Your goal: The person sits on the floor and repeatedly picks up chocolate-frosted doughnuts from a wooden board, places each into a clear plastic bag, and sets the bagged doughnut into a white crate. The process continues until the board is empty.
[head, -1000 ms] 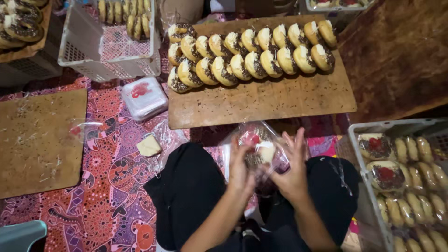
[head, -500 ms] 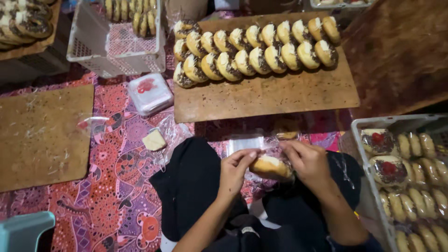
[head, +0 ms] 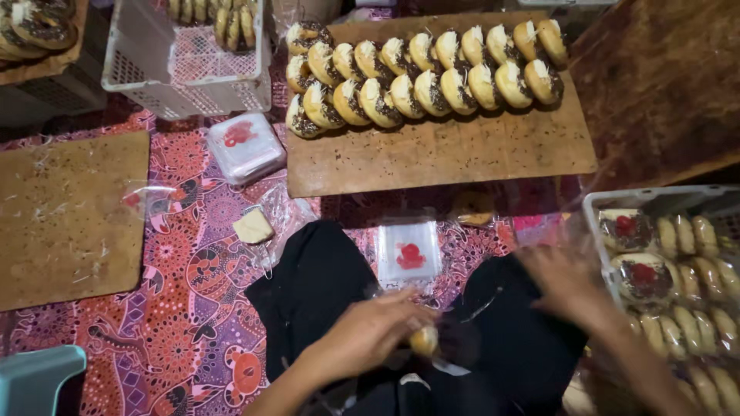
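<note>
Both hands have parted since half a second ago, when they met on one bun. Now the left hand (head: 362,335) alone holds the small bun in clear wrap (head: 426,340), fingers curled narrowly about it over the lap. Blurred with motion, the right hand (head: 570,281) has swung away toward the white crate of wrapped buns (head: 597,231); its fingers look loosely spread and hold nothing. Beyond the left fingers lies a flat plastic bag with a red mark (head: 408,253), farther off the wooden board of filled buns (head: 439,150).
</note>
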